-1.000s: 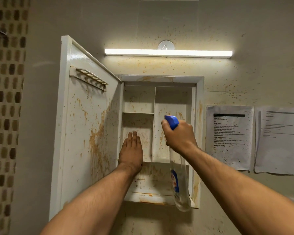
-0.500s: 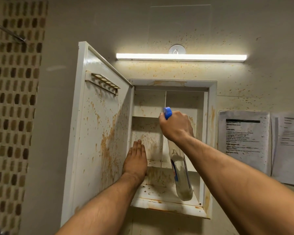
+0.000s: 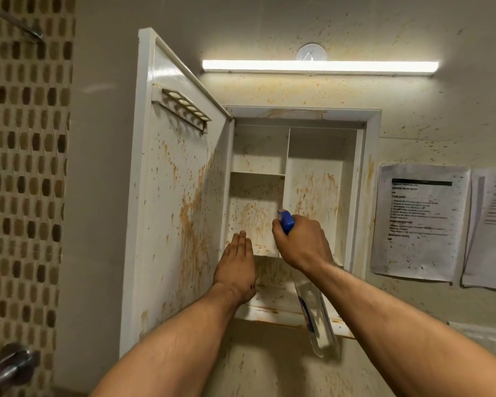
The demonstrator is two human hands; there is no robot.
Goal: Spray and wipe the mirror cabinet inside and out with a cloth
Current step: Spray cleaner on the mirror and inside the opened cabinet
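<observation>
The spray bottle (image 3: 312, 319), gripped in the right hand (image 3: 301, 242), was lowered inside the cabinet (image 3: 298, 113); the left hand (image 3: 236, 262) was kept flat, fingers straight. Spraying was judged ongoing.

White mirror cabinet (image 3: 372, 156) is hanging on the wall with its door (image 3: 166, 230) standing wide open to the left, orange-brown splatter showing over door face, shelves and back panels — clear spray bottle (image 3: 312, 313), blue-headed, is hanging tilted before the lower shelves, right hand (image 3: 304, 243) gripping its neck.
</observation>
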